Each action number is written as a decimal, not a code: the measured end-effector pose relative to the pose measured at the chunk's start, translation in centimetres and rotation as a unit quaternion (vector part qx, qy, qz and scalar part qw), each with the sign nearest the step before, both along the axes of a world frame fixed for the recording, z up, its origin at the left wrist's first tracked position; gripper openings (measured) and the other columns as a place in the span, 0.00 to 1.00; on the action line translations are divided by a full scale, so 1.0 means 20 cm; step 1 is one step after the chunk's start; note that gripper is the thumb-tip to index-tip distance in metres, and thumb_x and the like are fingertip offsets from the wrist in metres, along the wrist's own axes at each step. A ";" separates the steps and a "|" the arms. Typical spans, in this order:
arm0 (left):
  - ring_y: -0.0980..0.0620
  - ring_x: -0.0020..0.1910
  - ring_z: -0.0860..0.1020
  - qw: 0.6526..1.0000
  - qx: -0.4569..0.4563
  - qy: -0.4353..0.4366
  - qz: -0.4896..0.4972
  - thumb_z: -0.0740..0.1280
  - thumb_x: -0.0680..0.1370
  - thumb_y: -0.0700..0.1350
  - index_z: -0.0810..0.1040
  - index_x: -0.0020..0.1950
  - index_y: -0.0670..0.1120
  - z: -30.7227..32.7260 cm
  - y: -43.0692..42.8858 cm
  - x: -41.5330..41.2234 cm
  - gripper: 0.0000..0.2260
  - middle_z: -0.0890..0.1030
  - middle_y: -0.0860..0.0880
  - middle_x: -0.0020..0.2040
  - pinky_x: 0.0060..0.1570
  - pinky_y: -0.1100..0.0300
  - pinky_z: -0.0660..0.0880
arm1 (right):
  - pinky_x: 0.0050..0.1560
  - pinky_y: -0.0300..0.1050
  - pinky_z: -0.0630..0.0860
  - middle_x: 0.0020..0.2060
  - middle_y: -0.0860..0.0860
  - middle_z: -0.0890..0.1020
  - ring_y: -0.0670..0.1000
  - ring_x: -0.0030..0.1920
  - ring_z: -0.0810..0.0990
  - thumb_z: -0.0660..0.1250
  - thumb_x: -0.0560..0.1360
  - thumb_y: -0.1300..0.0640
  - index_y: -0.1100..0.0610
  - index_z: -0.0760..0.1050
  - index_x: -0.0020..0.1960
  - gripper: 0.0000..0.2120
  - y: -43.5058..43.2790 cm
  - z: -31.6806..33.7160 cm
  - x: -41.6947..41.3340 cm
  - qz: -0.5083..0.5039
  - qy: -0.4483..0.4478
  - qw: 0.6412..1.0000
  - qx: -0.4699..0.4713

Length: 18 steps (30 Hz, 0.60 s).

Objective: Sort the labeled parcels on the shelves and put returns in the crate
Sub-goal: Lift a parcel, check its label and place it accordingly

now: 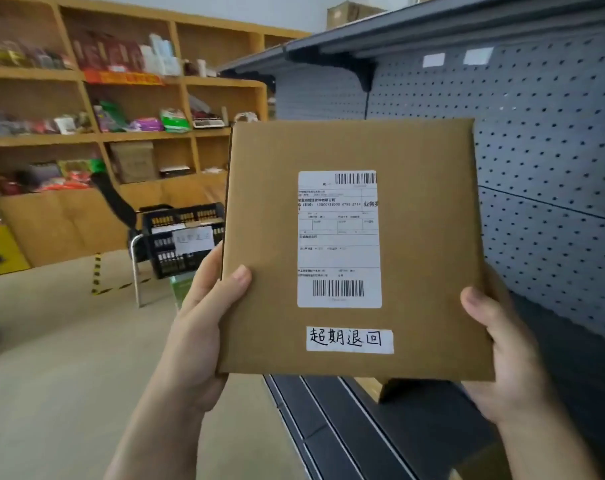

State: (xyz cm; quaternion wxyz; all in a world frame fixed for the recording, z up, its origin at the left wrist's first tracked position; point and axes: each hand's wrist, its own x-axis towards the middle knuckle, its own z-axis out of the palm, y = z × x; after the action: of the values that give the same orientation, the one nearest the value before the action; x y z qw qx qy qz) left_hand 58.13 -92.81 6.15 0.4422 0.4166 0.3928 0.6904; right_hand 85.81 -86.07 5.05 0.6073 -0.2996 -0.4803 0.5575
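Flat brown cardboard parcel [415, 237] is held up between both hands, face toward the camera. Left hand [204, 327] grips its lower left edge, thumb on the front, fingers behind. Right hand [501, 355] grips the lower right edge the same way.

- Between the two thumbs: white handwritten strip [349, 340] reading "超期退回".
- Above the strip: printed shipping label [339, 237] with barcodes top and bottom. "13800138000 0755 2714" is readable, and "业务" at its right edge. Other print is too small.
- Beyond the left hand, partly hidden by the parcel's left edge: black slatted crate [162, 237] on a metal-legged stand. The paper note [193, 240] on its front is handwritten and blurred.
- Behind the right hand and parcel: grey pegboard shelving [553, 150] with two blank white tags near the top. Its dark lower deck [346, 427] runs under the parcel.
- Far past the left hand: wooden wall shelves [34, 140] holding mixed packaged goods and a brown box. Text there is unreadable.
- Beige floor [51, 358] has yellow-black hazard tape [98, 271] beside the crate stand.
- A cardboard box [349, 13] sits on top of the grey unit.
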 end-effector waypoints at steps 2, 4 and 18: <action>0.43 0.57 0.83 0.999 0.002 -0.005 0.041 0.67 0.74 0.53 0.78 0.68 0.59 0.00 -0.04 -0.15 0.21 0.84 0.47 0.62 0.50 0.44 0.82 | 0.47 0.55 0.84 0.58 0.52 0.86 0.54 0.55 0.86 0.64 0.71 0.51 0.47 0.77 0.68 0.24 0.08 0.01 -0.18 0.049 -0.002 0.999 0.004; 0.42 0.58 0.83 0.997 0.008 -0.004 0.077 0.67 0.75 0.53 0.78 0.68 0.58 0.01 -0.06 -0.30 0.20 0.83 0.46 0.63 0.53 0.43 0.81 | 0.42 0.50 0.84 0.56 0.53 0.86 0.55 0.52 0.87 0.65 0.71 0.51 0.48 0.76 0.68 0.26 0.15 0.02 -0.37 0.087 -0.005 0.996 0.003; 0.40 0.63 0.81 0.984 0.010 0.023 0.175 0.66 0.76 0.53 0.74 0.73 0.57 0.04 0.20 -1.26 0.24 0.82 0.46 0.65 0.58 0.39 0.79 | 0.44 0.49 0.84 0.58 0.53 0.86 0.54 0.53 0.87 0.71 0.71 0.53 0.45 0.75 0.70 0.27 0.67 0.05 -1.46 0.193 0.005 0.981 0.005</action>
State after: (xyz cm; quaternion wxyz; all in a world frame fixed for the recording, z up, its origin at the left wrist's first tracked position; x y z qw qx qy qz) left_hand 32.93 -88.89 6.96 0.3008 0.3620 0.4627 0.7513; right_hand 56.68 -72.62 6.00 0.4920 -0.1956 -0.5285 0.6636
